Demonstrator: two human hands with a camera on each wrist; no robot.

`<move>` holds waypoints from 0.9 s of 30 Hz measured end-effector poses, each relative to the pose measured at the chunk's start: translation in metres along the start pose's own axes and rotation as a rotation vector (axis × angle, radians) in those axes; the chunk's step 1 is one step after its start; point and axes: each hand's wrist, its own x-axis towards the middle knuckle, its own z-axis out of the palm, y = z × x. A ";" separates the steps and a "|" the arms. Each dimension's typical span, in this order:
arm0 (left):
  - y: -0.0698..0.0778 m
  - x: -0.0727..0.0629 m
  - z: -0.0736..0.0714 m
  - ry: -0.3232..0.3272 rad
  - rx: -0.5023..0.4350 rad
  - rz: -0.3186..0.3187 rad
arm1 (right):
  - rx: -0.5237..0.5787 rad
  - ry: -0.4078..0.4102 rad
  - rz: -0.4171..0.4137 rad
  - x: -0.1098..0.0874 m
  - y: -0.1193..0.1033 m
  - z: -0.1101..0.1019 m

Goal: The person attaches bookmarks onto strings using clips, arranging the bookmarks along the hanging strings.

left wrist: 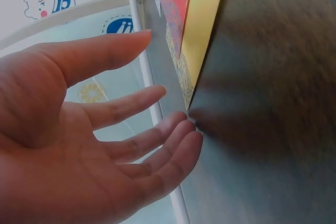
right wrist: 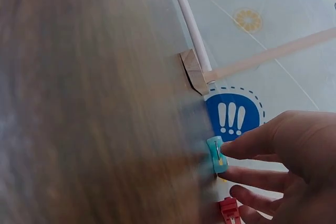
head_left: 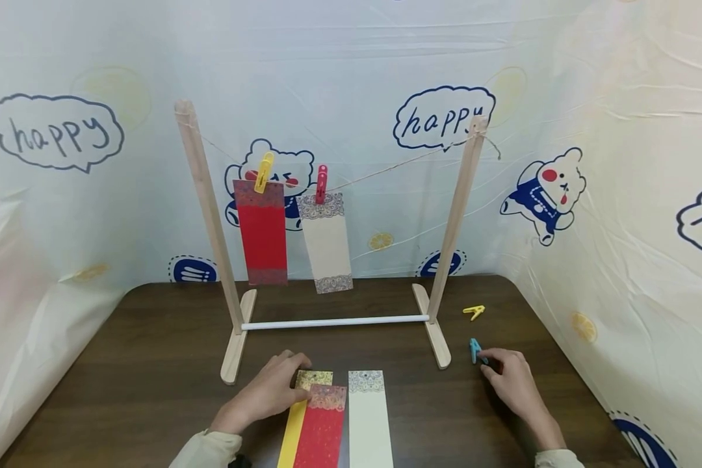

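My right hand [head_left: 510, 382] has its thumb and a finger at the two ends of a blue clothespin [right wrist: 217, 155] on the table, pinching it. Beside the other fingers in the right wrist view lies a red clothespin [right wrist: 229, 210], hidden in the head view. The left hand [head_left: 271, 390] hovers with spread, relaxed fingers at the top of a yellow paper strip [head_left: 292, 429], gripping nothing. A red paper strip [head_left: 322, 429] overlaps the yellow one. Right of them lies a white paper strip [head_left: 370, 422] with a lace-patterned end.
Behind stands a wooden rack [head_left: 456, 214] with a string [head_left: 392, 169] and a white bottom bar [head_left: 333, 322]. A yellow clothespin [head_left: 263, 173] holds a hanging red strip [head_left: 262, 234]; a red clothespin [head_left: 322, 183] holds a white strip [head_left: 325, 247]. Another yellow clothespin [head_left: 474, 312] lies at right.
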 end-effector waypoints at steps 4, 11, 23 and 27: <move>0.001 0.001 0.001 -0.010 0.012 -0.004 | 0.017 -0.045 -0.048 -0.001 -0.002 0.003; 0.003 -0.002 0.008 0.038 0.098 0.008 | -0.020 -0.120 -0.045 -0.002 -0.006 0.006; 0.005 -0.004 0.011 0.011 0.135 0.012 | -0.022 -0.074 -0.023 -0.001 -0.006 0.004; 0.004 -0.003 0.011 -0.001 0.129 -0.003 | -0.031 -0.059 0.023 -0.001 -0.006 0.003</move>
